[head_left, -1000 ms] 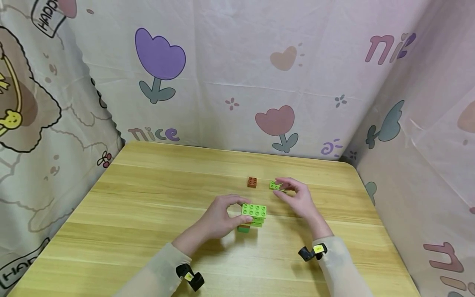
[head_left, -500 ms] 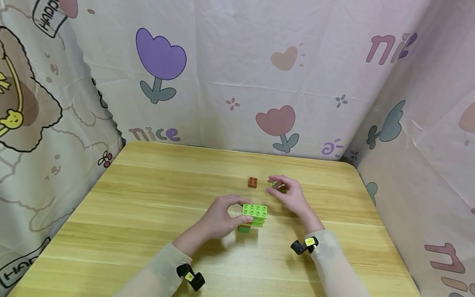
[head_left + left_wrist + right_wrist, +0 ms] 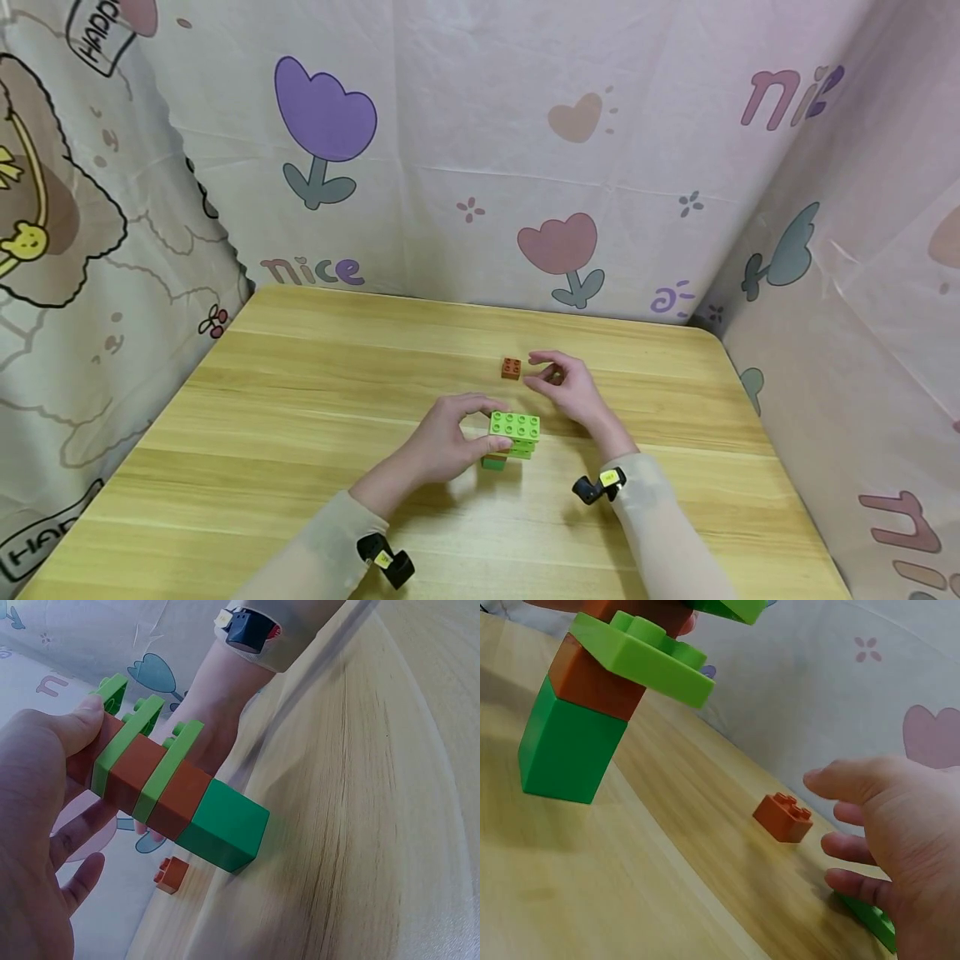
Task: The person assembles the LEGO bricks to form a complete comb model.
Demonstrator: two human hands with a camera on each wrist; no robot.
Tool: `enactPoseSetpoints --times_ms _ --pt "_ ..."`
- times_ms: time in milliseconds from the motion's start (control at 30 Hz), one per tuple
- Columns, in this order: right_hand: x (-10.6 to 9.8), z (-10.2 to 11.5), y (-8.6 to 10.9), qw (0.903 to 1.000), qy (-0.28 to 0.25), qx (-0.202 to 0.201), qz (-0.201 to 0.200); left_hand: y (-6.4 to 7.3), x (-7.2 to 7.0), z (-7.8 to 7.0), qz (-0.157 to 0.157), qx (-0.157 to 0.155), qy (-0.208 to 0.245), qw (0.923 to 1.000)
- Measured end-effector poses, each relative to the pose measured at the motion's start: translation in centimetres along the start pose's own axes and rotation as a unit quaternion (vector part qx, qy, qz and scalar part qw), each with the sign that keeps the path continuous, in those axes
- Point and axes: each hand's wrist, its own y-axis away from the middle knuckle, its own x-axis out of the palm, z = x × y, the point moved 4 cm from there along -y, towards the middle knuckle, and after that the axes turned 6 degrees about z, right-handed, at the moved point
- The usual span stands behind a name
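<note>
My left hand [image 3: 450,437] grips the upper part of an upright stack of toy building bricks [image 3: 514,427], thumb on one side and fingers on the other. The left wrist view shows a dark green brick [image 3: 226,823] at its foot, with brown bricks [image 3: 180,796] and jutting light green plates [image 3: 169,766] alternating above. My right hand [image 3: 572,392] has its fingers spread and bent, holding nothing. Just left of its fingertips lies a loose brown brick [image 3: 511,368], untouched. Beneath the hand, a loose light green plate [image 3: 870,919] shows partly in the right wrist view.
The wooden table [image 3: 315,392] spreads out around the stack. A printed cloth [image 3: 450,150] hangs behind it and along both sides. Each sleeve carries a small black wrist camera [image 3: 386,560].
My right hand has moved left from the loose light green plate toward the loose brown brick, and now hides the plate in the head view. The left hand and the stack stay put.
</note>
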Motion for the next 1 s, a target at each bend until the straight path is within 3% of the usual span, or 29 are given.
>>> enactPoseSetpoints --times_ms 233,433,1000 --pt "1.1 0.2 -0.7 0.9992 -0.004 0.028 0.027 0.0 -0.1 -0.1 0.001 -0.004 0.002 1.0000" --pt "1.9 0.2 -1.2 0.9987 0.002 0.045 0.025 0.0 0.0 0.0 0.002 -0.001 0.004 1.0000" --pt "2.9 0.0 -2.5 0.9926 0.095 0.076 0.012 0.0 0.0 0.1 0.005 0.005 0.014 0.9999"
